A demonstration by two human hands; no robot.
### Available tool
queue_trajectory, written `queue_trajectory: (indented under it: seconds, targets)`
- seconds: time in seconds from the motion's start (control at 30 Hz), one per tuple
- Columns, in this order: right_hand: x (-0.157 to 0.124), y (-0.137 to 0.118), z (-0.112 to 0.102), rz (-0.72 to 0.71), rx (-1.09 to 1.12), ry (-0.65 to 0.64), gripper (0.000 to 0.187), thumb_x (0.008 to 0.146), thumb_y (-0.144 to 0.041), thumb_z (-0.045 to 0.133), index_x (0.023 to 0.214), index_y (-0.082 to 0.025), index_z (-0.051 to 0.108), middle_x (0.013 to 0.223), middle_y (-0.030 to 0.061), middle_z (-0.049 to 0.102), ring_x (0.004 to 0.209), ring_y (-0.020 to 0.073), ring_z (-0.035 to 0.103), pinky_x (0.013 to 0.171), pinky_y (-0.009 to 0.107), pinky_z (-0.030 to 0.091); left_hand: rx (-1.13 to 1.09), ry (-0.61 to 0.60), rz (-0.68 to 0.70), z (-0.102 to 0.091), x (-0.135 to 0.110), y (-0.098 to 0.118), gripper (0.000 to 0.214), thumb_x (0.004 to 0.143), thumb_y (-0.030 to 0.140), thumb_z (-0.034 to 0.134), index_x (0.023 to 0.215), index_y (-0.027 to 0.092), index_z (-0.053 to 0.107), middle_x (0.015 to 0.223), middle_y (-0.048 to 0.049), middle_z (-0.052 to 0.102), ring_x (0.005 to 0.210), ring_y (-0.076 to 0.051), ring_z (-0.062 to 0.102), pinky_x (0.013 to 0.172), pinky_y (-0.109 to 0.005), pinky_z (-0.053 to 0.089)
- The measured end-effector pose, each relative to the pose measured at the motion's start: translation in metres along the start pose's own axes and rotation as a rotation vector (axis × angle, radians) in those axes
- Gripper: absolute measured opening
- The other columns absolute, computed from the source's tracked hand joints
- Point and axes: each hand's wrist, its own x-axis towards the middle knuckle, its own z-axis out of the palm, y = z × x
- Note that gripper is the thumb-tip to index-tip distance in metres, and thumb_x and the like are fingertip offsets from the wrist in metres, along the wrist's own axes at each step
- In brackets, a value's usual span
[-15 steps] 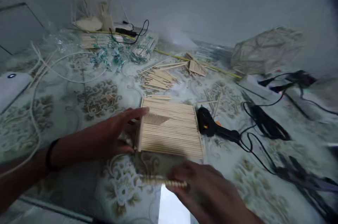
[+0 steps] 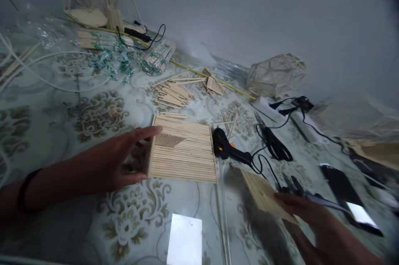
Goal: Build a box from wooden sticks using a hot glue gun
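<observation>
A rectangular panel of light wooden sticks laid side by side point(image 2: 183, 157) rests on the table, with a raised strip along its left edge. My left hand point(image 2: 131, 157) grips that edge, index finger over the top and thumb at the near corner. A slanted patch of short sticks point(image 2: 168, 140) lies on the panel's upper left part. Off to the right, my right hand point(image 2: 311, 219) holds a smaller stick panel point(image 2: 264, 194) tilted above the table, slightly blurred. Just right of the larger panel lies a black glue gun point(image 2: 230, 148).
Loose sticks point(image 2: 174, 93) are spread behind the panel. Beyond them are bundled sticks point(image 2: 158, 55) and green-and-clear wrappers point(image 2: 121, 63). Rightward are a coiled black cable point(image 2: 277, 144), pliers point(image 2: 299, 190), a phone point(image 2: 343, 190), a power strip point(image 2: 269, 111) and a wooden lattice frame point(image 2: 276, 74).
My right hand has moved right, away from the larger panel's near side, carrying the smaller stick panel and turning its flat face into view. My left hand stays at the same edge. The view has shifted right.
</observation>
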Motion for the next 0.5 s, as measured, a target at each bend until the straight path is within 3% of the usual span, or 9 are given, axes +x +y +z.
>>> queue_trajectory:
  seconds: [0.1,0.2,0.33,0.43,0.5]
  targets:
    - [-0.018,0.021,0.008,-0.150,-0.044,-0.115,0.016,0.102,-0.024,0.061,0.116,-0.028,0.068,0.117,0.0074,0.084,0.092,0.0258,0.086,0.068,0.034,0.068,-0.013,0.005,0.006,-0.005,0.001,0.006,0.077,0.097,0.009,0.066,0.164,0.029,0.035,0.161,-0.0127,0.062,0.131,-0.026,0.074,0.112,-0.040,0.062]
    - [-0.010,0.018,0.009,-0.152,-0.067,-0.126,0.030,0.101,-0.014,0.047,0.115,-0.029,0.069,0.125,0.0068,0.081,0.105,0.0276,0.083,0.079,0.041,0.067,-0.040,0.028,0.026,-0.010,0.002,0.009,0.069,0.098,0.017,0.070,0.160,0.028,0.041,0.158,-0.0118,0.064,0.128,-0.026,0.075,0.107,-0.038,0.061]
    - [0.042,-0.003,0.024,-0.082,-0.022,-0.037,0.026,0.106,-0.023,0.051,0.127,-0.027,0.067,0.127,0.0122,0.076,0.112,0.0316,0.077,0.095,0.050,0.064,-0.014,0.021,0.045,-0.017,0.003,0.011,0.065,0.100,0.027,0.072,0.158,0.027,0.044,0.158,-0.0122,0.063,0.132,-0.029,0.071,0.110,-0.040,0.057]
    - [0.087,-0.013,0.052,-0.133,0.036,-0.090,0.037,0.103,-0.033,0.060,0.138,-0.023,0.065,0.135,0.0170,0.074,0.122,0.0362,0.072,0.101,0.053,0.063,0.006,-0.009,0.084,-0.022,0.005,0.010,0.066,0.102,0.032,0.073,0.159,0.024,0.042,0.159,-0.0154,0.061,0.137,-0.031,0.068,0.113,-0.042,0.056]
    - [0.111,-0.013,0.072,-0.136,0.050,-0.133,0.038,0.098,-0.031,0.060,0.134,-0.021,0.067,0.132,0.0180,0.075,0.119,0.0367,0.074,0.100,0.053,0.064,0.008,-0.026,0.112,-0.024,0.007,0.008,0.069,0.102,0.037,0.075,0.160,0.022,0.040,0.158,-0.0168,0.063,0.139,-0.032,0.068,0.114,-0.044,0.057]
